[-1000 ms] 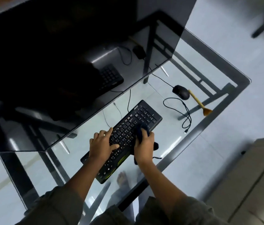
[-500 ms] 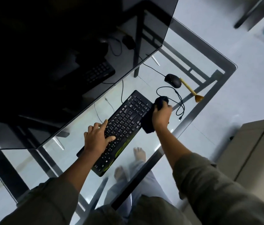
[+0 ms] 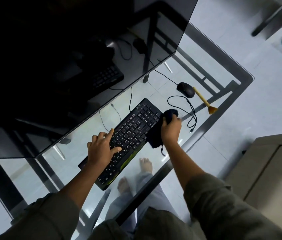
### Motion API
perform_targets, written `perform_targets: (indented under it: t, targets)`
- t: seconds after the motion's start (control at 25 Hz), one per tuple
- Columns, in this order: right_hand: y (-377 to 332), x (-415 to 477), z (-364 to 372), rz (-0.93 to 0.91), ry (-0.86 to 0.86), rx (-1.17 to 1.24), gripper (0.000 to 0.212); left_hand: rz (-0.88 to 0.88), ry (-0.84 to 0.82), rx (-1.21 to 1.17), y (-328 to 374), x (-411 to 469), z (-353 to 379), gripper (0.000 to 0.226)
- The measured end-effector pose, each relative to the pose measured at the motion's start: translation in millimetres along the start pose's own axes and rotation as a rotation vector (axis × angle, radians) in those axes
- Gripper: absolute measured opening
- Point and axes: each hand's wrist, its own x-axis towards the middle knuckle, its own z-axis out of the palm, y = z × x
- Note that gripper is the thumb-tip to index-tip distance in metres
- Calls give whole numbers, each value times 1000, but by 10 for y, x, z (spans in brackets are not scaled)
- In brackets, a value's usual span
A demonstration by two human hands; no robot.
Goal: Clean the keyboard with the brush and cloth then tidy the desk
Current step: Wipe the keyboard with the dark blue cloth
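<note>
Left hand [image 3: 102,149] is resting with fingers spread on the black keyboard [image 3: 136,125] mid-tabletop [image 3: 211,124], right hand [image 3: 170,129] is clutching the dark cloth [image 3: 155,138] at its right end, and the brush [image 3: 201,98] is lying beside the mouse [image 3: 185,91].

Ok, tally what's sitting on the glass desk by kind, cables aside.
Keyboard: 1
Mouse: 1
Brush: 1
Cloth: 1
Monitor: 1
Total: 5
</note>
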Motion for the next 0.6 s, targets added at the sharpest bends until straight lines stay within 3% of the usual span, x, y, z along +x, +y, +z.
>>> perform_targets:
  t: [0.24,0.44,0.6]
  targets:
    - [48,-219,114,-33,14,1,31,-3,-1,-16,23,-14,-13,83]
    - [383,-1285,540,-77,-181,14,35,1,3,-16,12,-27,-14,83]
    - [383,-1222,506,-58,-198,27,36,3,4,-26,4,-29,-14,83]
